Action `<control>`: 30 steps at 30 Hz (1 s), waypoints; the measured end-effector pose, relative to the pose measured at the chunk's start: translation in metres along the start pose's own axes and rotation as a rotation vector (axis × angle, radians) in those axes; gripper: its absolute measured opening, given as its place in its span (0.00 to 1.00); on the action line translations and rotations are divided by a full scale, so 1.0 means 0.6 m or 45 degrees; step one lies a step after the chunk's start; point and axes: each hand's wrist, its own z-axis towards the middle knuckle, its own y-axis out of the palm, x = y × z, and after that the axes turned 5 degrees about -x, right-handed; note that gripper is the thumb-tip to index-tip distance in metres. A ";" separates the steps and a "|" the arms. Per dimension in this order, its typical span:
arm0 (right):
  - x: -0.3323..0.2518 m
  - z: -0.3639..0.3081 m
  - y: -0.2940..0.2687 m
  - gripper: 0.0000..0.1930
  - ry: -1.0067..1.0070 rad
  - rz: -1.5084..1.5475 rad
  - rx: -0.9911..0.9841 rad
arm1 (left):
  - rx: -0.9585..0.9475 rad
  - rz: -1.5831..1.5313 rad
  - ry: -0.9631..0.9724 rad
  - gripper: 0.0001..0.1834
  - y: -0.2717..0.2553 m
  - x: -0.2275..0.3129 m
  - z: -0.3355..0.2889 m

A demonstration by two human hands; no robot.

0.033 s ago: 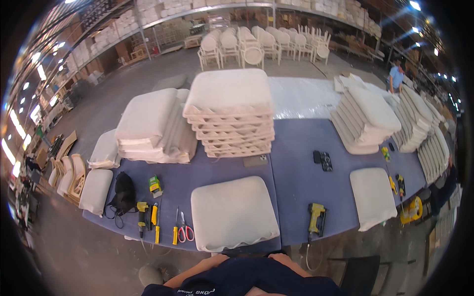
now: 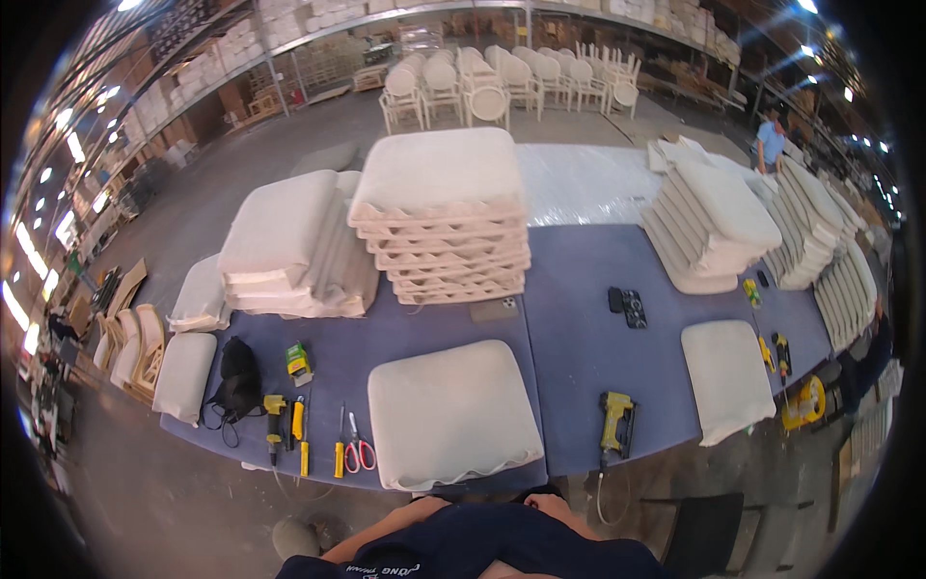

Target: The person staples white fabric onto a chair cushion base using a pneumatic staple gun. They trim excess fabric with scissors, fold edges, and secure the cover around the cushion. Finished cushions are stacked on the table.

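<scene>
A cream upholstered seat cushion (image 2: 455,410) lies at the near edge of the table, wavy fabric edge toward me. My left hand (image 2: 430,505) and my right hand (image 2: 547,504) rest low against my body, just below that edge, apart from the cushion. Their fingers are mostly hidden, so what they do is unclear. Left of the cushion lie red-handled scissors (image 2: 360,454), a yellow-handled screwdriver (image 2: 340,458), a yellow cutter (image 2: 298,419) and a staple gun (image 2: 276,425). A second yellow-and-black staple gun (image 2: 615,425) is on the right, with its air hose hanging down.
Behind stand a tall cushion stack (image 2: 440,212), a left stack (image 2: 289,241) and a right stack (image 2: 709,227). A black bag (image 2: 238,376) and green box (image 2: 298,362) lie left, dark phone-like items (image 2: 629,306) right. One person (image 2: 769,145) stands far right; chairs (image 2: 487,101) stand beyond.
The view has shifted a little, so the table and cushions appear slightly higher and further left. My hands and the things on the table show no clear movement of their own.
</scene>
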 end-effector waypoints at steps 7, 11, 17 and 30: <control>0.065 -0.038 0.079 0.15 0.279 -0.043 0.198 | -0.247 -0.038 -0.061 0.17 0.058 -0.019 0.153; 0.122 -0.020 0.154 0.12 0.285 -0.173 0.474 | -0.633 0.131 0.080 0.11 0.117 -0.066 0.248; 0.164 -0.074 0.189 0.09 0.115 0.070 0.522 | -0.364 0.181 -0.090 0.20 0.159 -0.025 0.229; 0.114 -0.095 0.197 0.12 -0.419 0.224 0.079 | 0.273 -0.469 0.003 0.09 0.197 0.084 0.080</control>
